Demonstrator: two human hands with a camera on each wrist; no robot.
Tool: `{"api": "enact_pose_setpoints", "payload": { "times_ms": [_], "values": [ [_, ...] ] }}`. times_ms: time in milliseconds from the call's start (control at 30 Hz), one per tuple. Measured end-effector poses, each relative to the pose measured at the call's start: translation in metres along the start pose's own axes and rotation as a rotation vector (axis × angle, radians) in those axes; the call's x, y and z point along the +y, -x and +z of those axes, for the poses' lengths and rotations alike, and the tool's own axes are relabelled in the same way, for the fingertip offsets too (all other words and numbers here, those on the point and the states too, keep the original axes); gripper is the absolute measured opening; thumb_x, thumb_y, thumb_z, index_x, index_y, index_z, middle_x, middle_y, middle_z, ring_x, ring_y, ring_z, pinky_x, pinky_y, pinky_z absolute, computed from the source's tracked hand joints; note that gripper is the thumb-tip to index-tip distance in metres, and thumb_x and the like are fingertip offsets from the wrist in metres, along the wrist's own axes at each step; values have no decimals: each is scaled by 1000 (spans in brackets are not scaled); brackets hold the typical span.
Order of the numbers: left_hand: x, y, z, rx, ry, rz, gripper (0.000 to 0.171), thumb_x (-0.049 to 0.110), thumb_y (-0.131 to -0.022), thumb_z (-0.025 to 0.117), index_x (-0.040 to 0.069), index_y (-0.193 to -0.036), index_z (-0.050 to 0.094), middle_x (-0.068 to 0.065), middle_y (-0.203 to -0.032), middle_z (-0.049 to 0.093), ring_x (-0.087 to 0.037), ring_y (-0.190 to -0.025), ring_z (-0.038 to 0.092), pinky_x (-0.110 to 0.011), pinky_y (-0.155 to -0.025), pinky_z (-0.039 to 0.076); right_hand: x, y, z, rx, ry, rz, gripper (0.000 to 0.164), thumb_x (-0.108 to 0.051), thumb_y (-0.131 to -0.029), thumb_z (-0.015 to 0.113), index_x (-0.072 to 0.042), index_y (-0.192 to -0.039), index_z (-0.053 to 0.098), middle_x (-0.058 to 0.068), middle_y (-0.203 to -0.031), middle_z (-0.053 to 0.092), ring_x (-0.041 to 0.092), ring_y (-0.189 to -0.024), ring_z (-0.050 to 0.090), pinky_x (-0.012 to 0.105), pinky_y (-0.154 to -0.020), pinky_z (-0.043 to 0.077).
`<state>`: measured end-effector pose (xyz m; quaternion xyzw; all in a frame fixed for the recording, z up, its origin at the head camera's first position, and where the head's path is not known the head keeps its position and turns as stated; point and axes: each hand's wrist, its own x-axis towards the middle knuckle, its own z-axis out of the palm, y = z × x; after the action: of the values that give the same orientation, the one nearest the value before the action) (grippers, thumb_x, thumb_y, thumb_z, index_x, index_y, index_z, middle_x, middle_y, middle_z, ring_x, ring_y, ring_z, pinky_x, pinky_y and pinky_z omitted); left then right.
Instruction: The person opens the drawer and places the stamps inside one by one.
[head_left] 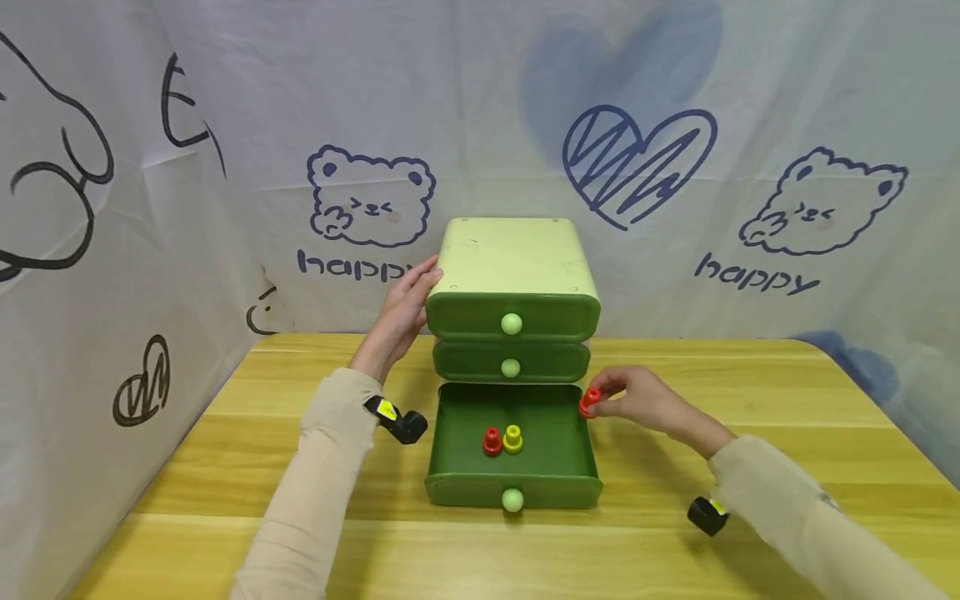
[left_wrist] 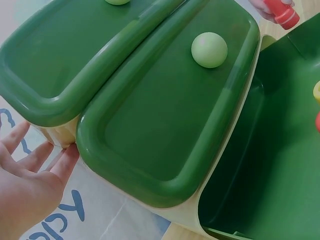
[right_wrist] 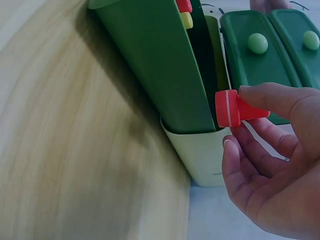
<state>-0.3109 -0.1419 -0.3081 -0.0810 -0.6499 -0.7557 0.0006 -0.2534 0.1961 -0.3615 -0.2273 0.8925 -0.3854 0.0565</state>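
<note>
A small cabinet (head_left: 517,254) with a pale yellow-green top and green drawers stands on the table. Its bottom drawer (head_left: 547,450) is pulled out, with a red stepped peg (head_left: 492,442) and a yellow one (head_left: 513,439) standing side by side inside. My left hand (head_left: 405,308) rests against the cabinet's left side; in the left wrist view its fingers (left_wrist: 65,162) lie extended along that side. Between thumb and fingers my right hand (head_left: 637,400) pinches another red peg (right_wrist: 230,108), at the drawer's right wall near the back.
Two upper drawers, the top one (head_left: 465,317) and the middle one (head_left: 465,361), are pushed in, each with a round pale knob. The wooden table (head_left: 675,550) extends around the cabinet. Behind it hangs a white cloth (head_left: 487,100) with drawn bears and hearts.
</note>
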Motion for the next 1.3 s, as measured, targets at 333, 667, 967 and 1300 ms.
{"api": "enact_pose_setpoints", "payload": {
  "times_ms": [333, 667, 967, 1300],
  "values": [
    [3, 2, 1, 4, 9, 0, 58, 29, -99, 51, 14, -152, 32, -8, -154, 28, -25, -132, 39, -36, -104, 41, -11, -9, -2, -126, 75, -91, 15, -9, -81, 76, -4, -94, 70, -2, -87, 68, 18, -84, 63, 35, -75, 52],
    [2, 1, 0, -3, -2, 5, 59, 31, -99, 51, 14, -152, 32, -7, -154, 28, -24, -132, 39, -36, -105, 40, -21, -21, 3, -269, 159, -178, 14, -5, -79, 76, -6, -92, 71, -3, -88, 68, 17, -87, 64, 31, -75, 53],
    [1, 1, 1, 3, 20, 0, 57, 30, -99, 52, 14, -151, 33, -6, -154, 30, -24, -130, 40, -35, -103, 41, -26, -27, 17, -355, 148, -189, 16, -6, -76, 81, -7, -88, 71, -8, -83, 66, 6, -79, 60, 24, -70, 51],
    [1, 1, 1, 3, 1, 0, 58, 31, -99, 51, 15, -152, 33, -5, -154, 29, -23, -131, 40, -34, -102, 42, -28, -36, 32, -374, 175, -159, 17, -9, -74, 82, -10, -85, 70, -10, -80, 64, 5, -78, 59, 23, -71, 49]
  ]
}}
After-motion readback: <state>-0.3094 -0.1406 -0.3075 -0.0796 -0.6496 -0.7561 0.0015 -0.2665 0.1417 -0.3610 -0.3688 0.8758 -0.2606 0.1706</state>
